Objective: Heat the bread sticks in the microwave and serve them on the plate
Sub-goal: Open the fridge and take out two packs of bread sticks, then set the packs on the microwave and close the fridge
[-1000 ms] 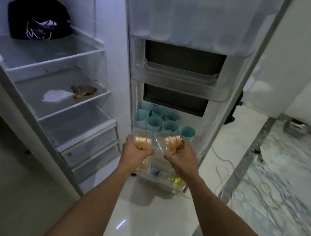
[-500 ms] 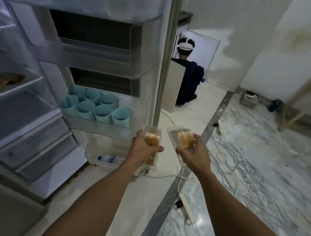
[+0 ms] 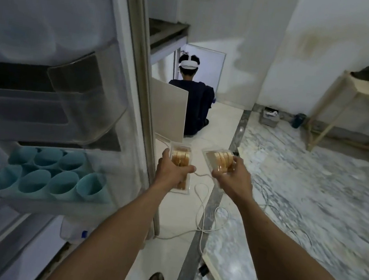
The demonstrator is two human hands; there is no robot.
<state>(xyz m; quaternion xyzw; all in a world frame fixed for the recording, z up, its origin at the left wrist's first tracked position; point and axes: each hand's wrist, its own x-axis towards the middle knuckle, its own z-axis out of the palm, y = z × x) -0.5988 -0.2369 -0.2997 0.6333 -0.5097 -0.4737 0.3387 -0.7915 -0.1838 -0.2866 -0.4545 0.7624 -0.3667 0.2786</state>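
Leftmost, an open white fridge door (image 3: 73, 106) carries a row of teal plastic cups (image 3: 54, 179) on its lower shelf. Just right of its edge, the left hand (image 3: 172, 173) has its grip clamped round a clear plastic box of bread sticks (image 3: 179, 160). Near it, the right hand (image 3: 232, 180) pinches a second clear box of bread sticks (image 3: 219, 161), tilted. Far behind sits a person in dark clothes (image 3: 193, 98); at far right stands a wooden frame (image 3: 337, 113).

The left hand (image 3: 173, 172) grips a clear box of bread sticks (image 3: 180, 160); the right hand (image 3: 232, 179) grips a second clear box (image 3: 221, 162). Beside them stands an open fridge door (image 3: 106, 82) holding blue cups (image 3: 56, 177). A person (image 3: 192, 98) sits on the floor (image 3: 312, 192) beyond.
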